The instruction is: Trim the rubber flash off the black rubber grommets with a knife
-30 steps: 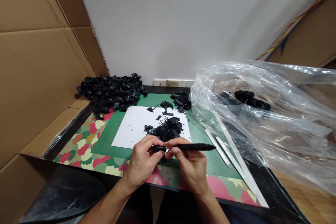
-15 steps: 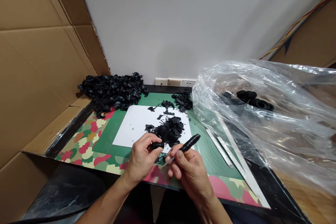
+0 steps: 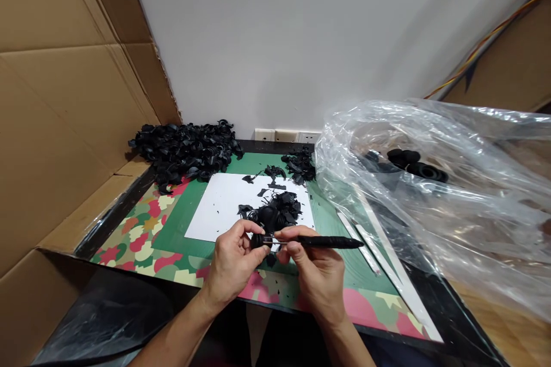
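Mat (image 3: 172,238) below, part (image 3: 258,241) between left fingers (image 3: 241,227)

Wall (image 3: 275,28), 1: plain, pale grey, full width of bkgd. Socket plates (image 3: 286,136), 3, in row, low on wall just abv table. Table (image 3: 114,215), 1: blk edge, far side nr wall. Cardboard panels (image 3: 55,103), tall, L side. Cable (image 3: 486,51), red/yel., upper R. Wood-grain surface (image 3: 486,315), lower R. Light: soft, faint wall shadows.
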